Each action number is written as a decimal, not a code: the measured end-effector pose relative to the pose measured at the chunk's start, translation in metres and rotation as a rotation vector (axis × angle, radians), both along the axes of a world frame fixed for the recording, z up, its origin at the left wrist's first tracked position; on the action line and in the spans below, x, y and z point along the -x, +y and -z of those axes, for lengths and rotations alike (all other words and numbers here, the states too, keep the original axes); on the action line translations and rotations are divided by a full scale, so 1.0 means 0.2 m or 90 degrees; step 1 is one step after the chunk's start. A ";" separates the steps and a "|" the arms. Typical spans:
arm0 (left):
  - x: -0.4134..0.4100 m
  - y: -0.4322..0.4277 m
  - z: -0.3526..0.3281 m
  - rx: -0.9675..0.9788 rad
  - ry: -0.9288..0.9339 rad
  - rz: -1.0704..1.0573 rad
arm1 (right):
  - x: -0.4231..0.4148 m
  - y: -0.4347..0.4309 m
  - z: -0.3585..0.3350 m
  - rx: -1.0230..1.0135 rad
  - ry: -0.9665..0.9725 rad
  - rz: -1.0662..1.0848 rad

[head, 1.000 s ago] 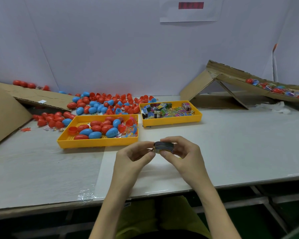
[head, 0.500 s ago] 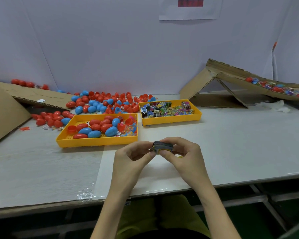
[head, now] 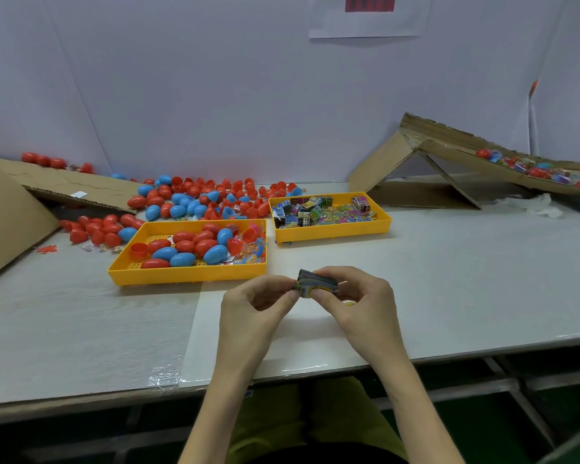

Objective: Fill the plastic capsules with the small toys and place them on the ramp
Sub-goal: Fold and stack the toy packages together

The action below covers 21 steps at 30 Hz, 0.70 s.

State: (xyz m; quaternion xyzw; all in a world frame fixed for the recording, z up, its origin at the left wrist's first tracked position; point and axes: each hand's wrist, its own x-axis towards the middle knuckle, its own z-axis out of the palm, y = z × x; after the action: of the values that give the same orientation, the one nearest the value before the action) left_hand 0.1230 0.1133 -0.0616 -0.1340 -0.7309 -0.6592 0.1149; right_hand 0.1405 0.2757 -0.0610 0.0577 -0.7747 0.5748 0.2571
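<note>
White, smooth laminate table w/ pale wall panels behind. Over its near-centre part, left hand & right hand both pinched one small toy between thumbs & fingertips: a flat, boxy, dark printed packet w/ a yellow corner. Just beyond, a yellow perforated plastic tray held glossy red & blue egg-shaped capsules. Second yellow tray, to its right, held colourful printed toy packets. More capsules lay loose behind the trays. Corrugated cardboard ramp stood far right, w/ capsules & packets on its slope.
</note>
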 end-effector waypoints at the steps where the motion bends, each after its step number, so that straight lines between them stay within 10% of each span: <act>1: 0.00 0.00 0.00 0.001 0.002 -0.002 | 0.00 0.00 0.00 -0.002 0.001 0.003; 21: 0.00 0.01 0.01 0.053 -0.001 -0.027 | 0.00 -0.01 0.00 -0.021 0.012 0.028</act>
State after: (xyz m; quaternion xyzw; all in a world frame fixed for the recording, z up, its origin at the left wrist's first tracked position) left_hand 0.1223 0.1155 -0.0631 -0.1227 -0.7606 -0.6257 0.1226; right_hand 0.1403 0.2739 -0.0611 0.0506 -0.7824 0.5560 0.2761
